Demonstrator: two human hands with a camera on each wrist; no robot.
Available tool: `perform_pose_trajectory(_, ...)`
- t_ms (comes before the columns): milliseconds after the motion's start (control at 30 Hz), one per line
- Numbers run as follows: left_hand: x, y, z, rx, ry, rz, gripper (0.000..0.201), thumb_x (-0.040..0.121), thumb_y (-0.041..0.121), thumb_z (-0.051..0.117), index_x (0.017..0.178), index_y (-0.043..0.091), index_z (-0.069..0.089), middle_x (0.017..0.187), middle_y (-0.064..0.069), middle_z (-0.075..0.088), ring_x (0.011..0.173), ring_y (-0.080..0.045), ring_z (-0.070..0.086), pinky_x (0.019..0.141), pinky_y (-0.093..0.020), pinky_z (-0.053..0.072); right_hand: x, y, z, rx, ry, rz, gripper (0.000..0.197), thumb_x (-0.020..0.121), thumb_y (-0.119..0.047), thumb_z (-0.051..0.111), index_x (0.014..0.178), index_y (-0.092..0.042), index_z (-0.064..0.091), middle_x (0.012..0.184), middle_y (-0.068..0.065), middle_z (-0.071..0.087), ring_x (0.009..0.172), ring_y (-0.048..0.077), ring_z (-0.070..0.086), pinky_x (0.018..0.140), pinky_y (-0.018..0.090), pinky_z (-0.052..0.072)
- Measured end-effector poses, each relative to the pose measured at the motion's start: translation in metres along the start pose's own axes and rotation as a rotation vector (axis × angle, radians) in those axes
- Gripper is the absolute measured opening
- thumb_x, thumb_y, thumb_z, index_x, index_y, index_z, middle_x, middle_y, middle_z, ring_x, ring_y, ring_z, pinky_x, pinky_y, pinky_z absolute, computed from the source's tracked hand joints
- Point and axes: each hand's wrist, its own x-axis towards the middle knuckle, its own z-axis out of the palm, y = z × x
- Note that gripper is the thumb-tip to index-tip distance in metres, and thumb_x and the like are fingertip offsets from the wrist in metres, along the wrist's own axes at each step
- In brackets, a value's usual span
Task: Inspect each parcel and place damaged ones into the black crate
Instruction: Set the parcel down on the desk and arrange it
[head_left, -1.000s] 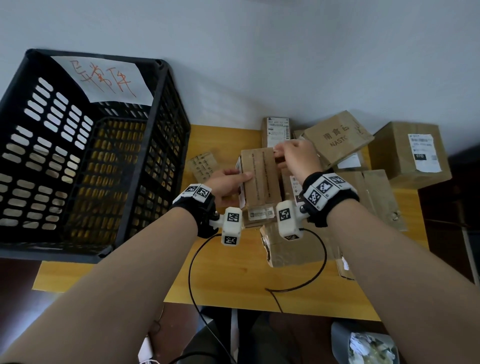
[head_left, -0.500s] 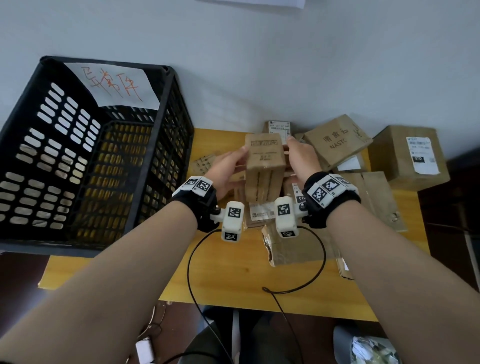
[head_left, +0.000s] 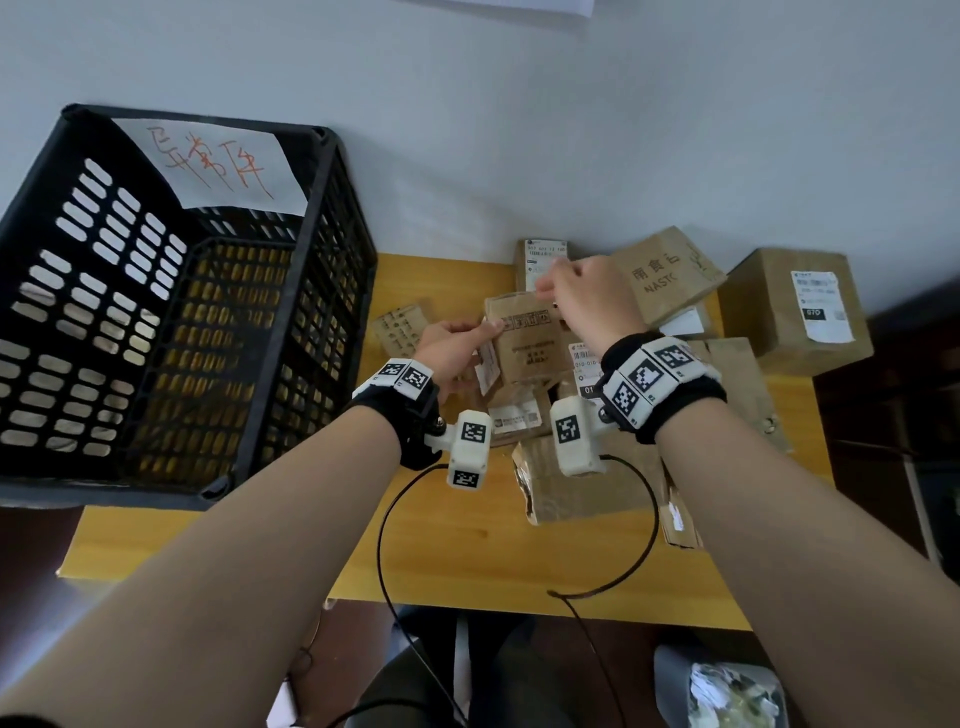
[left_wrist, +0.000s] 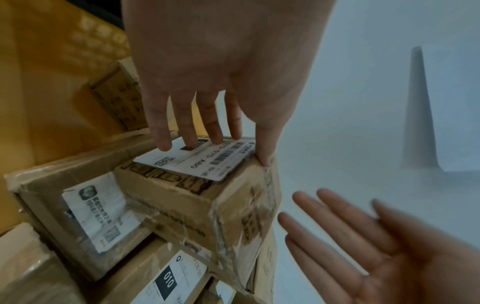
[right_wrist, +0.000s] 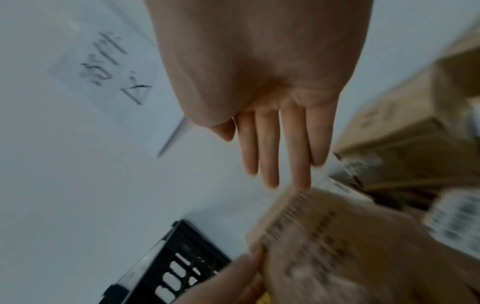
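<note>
A small brown taped parcel (head_left: 524, 338) (left_wrist: 207, 205) (right_wrist: 324, 236) is held up over the pile of parcels, its printed face towards me. My left hand (head_left: 457, 343) (left_wrist: 228, 152) grips its left side, fingers on the white label and thumb on the edge. My right hand (head_left: 582, 301) (right_wrist: 272, 160) (left_wrist: 363, 236) is open with straight fingers, its fingertips by the parcel's top far edge and not holding it. The black crate (head_left: 332, 291) (right_wrist: 166, 267) stands at the left on the table; no parcel shows inside it.
The wooden table (head_left: 467, 561) carries several other parcels: a large box (head_left: 795, 312) at far right, a printed box (head_left: 660, 275), a torn parcel (head_left: 576, 488) near me, and a flat card piece (head_left: 402, 327) beside the crate. A wall stands behind.
Both hands held the parcel upright half a second ago. Now the right hand has let go and opened, and the parcel has turned in the left hand.
</note>
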Motion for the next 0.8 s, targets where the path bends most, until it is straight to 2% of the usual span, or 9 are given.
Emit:
perform_pose_trajectory(67,-0.001,0.0,0.0,0.004,-0.003,-0.005,0.042,0.086,0.038,0.084,0.12,0.021,0.065,0.109,0.0,0.072,0.105,-0.018,0.067,0.091,-0.047,0.06,-0.002,-0.009,0.002,-0.083,-0.139,-0.04,0.053,0.107,-0.043,0.034,0.096,-0.013,0.076,0.096,0.006,0.078,0.086,0.021,0.075,0.088,0.042,0.057)
perform_pose_trajectory(200,-0.001,-0.003,-0.003,0.011,-0.004,-0.015,0.05,0.083,0.042,0.086,0.126,0.025,0.067,0.117,-0.001,0.072,0.111,-0.023,0.067,0.095,-0.052,0.059,-0.001,-0.014,0.01,-0.249,-0.297,0.004,0.062,0.105,-0.048,0.03,0.134,-0.003,0.06,0.125,0.017,0.07,0.112,0.027,0.068,0.105,0.044,0.05)
perform_pose_trajectory(300,-0.002,-0.004,-0.004,0.022,0.001,-0.033,0.051,0.081,0.045,0.087,0.125,0.028,0.067,0.121,-0.001,0.07,0.112,-0.025,0.066,0.094,-0.053,0.059,0.003,-0.011,0.013,-0.308,-0.334,0.02,0.053,0.11,-0.04,0.032,0.131,-0.001,0.062,0.125,0.018,0.069,0.117,0.03,0.065,0.102,0.039,0.048)
perform_pose_trajectory(400,-0.003,-0.003,-0.003,0.025,0.0,-0.053,0.054,0.079,0.048,0.087,0.126,0.03,0.067,0.123,0.0,0.068,0.113,-0.026,0.065,0.093,-0.054,0.059,0.001,-0.01,0.02,-0.382,-0.318,-0.005,0.048,0.111,-0.034,0.033,0.122,0.0,0.064,0.121,0.019,0.069,0.112,0.034,0.065,0.084,0.032,0.044)
perform_pose_trajectory(467,-0.004,-0.003,-0.002,0.025,0.007,-0.053,0.055,0.081,0.048,0.086,0.128,0.029,0.065,0.123,0.0,0.067,0.112,-0.025,0.065,0.093,-0.054,0.058,0.0,-0.01,0.026,-0.445,-0.304,-0.009,0.045,0.112,-0.031,0.033,0.122,0.0,0.064,0.121,0.021,0.068,0.112,0.035,0.064,0.079,0.031,0.039)
perform_pose_trajectory(567,-0.007,-0.002,0.0,0.013,0.012,-0.053,0.051,0.084,0.044,0.084,0.128,0.028,0.063,0.118,0.002,0.067,0.108,-0.023,0.064,0.094,-0.054,0.058,-0.002,-0.009,0.03,-0.503,-0.293,-0.014,0.043,0.112,-0.03,0.035,0.127,0.001,0.061,0.126,0.022,0.066,0.116,0.036,0.063,0.079,0.03,0.038)
perform_pose_trajectory(667,-0.01,-0.002,0.002,0.013,0.01,-0.045,0.052,0.085,0.044,0.083,0.13,0.027,0.063,0.118,0.002,0.067,0.105,-0.021,0.064,0.085,-0.047,0.06,-0.002,-0.009,0.025,-0.499,-0.306,-0.014,0.043,0.111,-0.031,0.035,0.123,-0.001,0.063,0.121,0.021,0.066,0.106,0.035,0.062,0.078,0.031,0.038)
perform_pose_trajectory(733,-0.012,-0.003,0.001,0.01,0.006,-0.036,0.052,0.085,0.044,0.083,0.13,0.027,0.064,0.119,0.002,0.068,0.106,-0.021,0.065,0.082,-0.044,0.059,0.003,-0.006,0.021,-0.439,-0.328,-0.013,0.043,0.109,-0.033,0.036,0.115,-0.004,0.067,0.113,0.016,0.069,0.096,0.029,0.062,0.081,0.032,0.044)
perform_pose_trajectory(800,-0.013,-0.004,-0.001,0.009,-0.004,-0.036,0.053,0.085,0.045,0.084,0.13,0.027,0.064,0.12,0.001,0.069,0.109,-0.023,0.065,0.082,-0.045,0.06,0.007,-0.002,0.015,-0.307,-0.269,-0.021,0.041,0.105,-0.034,0.039,0.103,-0.011,0.072,0.1,0.007,0.076,0.091,0.023,0.07,0.088,0.039,0.055)
